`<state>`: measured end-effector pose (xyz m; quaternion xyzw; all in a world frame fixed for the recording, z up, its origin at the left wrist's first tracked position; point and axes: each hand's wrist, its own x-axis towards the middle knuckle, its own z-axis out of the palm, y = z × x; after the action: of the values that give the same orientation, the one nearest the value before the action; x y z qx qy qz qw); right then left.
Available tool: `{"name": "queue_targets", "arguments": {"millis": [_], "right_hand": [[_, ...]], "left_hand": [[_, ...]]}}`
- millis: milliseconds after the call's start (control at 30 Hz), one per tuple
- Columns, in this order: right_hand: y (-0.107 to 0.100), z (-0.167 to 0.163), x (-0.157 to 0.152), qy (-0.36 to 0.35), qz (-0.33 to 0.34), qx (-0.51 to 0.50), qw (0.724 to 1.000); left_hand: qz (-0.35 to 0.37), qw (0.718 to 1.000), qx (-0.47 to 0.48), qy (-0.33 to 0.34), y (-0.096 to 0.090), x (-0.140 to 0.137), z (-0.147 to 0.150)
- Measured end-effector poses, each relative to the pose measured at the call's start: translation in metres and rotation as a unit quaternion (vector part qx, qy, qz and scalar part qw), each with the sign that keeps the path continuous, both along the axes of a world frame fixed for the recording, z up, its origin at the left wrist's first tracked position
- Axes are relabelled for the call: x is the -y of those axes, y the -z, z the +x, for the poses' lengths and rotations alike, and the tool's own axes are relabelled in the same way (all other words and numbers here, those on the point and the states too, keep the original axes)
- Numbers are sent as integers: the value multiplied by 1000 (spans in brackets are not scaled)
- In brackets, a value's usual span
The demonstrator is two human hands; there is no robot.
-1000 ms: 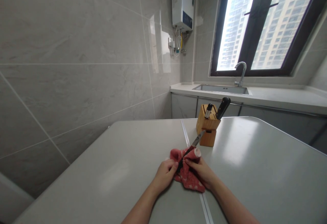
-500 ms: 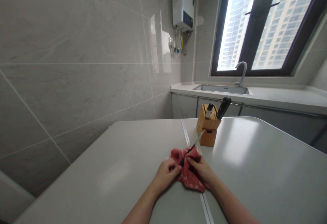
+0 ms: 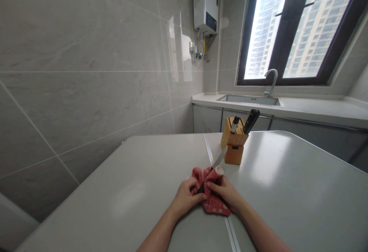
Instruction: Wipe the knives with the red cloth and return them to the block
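Observation:
A knife with a black handle and a narrow blade [image 3: 220, 157] slants up and away to the right between my hands. My left hand [image 3: 187, 195] is closed around the end of its handle. A red cloth with pale spots [image 3: 215, 205] is bunched about the handle and hangs down to the table. My right hand [image 3: 225, 192] pinches this cloth against the handle, thumb towards the left hand. The blade's tip appears just in front of the wooden knife block [image 3: 234, 154]; whether they touch I cannot tell.
The block holds a large black-handled knife [image 3: 252, 121] and a smaller black-ended handle [image 3: 235, 124]. It stands on the pale table [image 3: 138, 175], right of a metal seam [image 3: 230, 229]. Behind are a counter [image 3: 316, 106] with a sink [image 3: 247, 99] and a faucet [image 3: 271, 81].
The knife has turned slightly, so more of the blade's flat side shows, and its tip is a little lower and further left. The cloth's upper right corner has folded over.

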<state>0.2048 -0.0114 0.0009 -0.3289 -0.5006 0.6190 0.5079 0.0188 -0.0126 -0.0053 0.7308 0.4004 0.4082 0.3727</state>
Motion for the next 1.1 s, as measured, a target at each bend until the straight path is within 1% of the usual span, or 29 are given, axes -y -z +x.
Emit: {"name": "queue_targets", "arguments": {"millis": [100,267,367,533,767,867,967,1100], "right_hand": [[0,0,0,6,1,9,1000],[1,0,0,27,-21,11,999],[3,0,-1,34,-23,7,999],[2,-1,-2,36,-41,-4,999],[-1,-3,0,51,-61,-31,996],[-1,-3,0,53,-55,-35,996],[0,-2,-1,48,-30,-11,998],[0,-1,-2,-3,0,25,1000]], "left_hand": [[-5,1000,13,4,1,0,0],[5,1000,9,2,2,0,0],[14,1000,8,0,0,1,1],[24,999,-8,-23,-6,4,3],[8,999,-16,-32,-9,6,4],[16,999,-9,-34,-12,7,4],[21,999,3,-33,-13,8,4],[6,999,29,-20,-10,6,3]]}}
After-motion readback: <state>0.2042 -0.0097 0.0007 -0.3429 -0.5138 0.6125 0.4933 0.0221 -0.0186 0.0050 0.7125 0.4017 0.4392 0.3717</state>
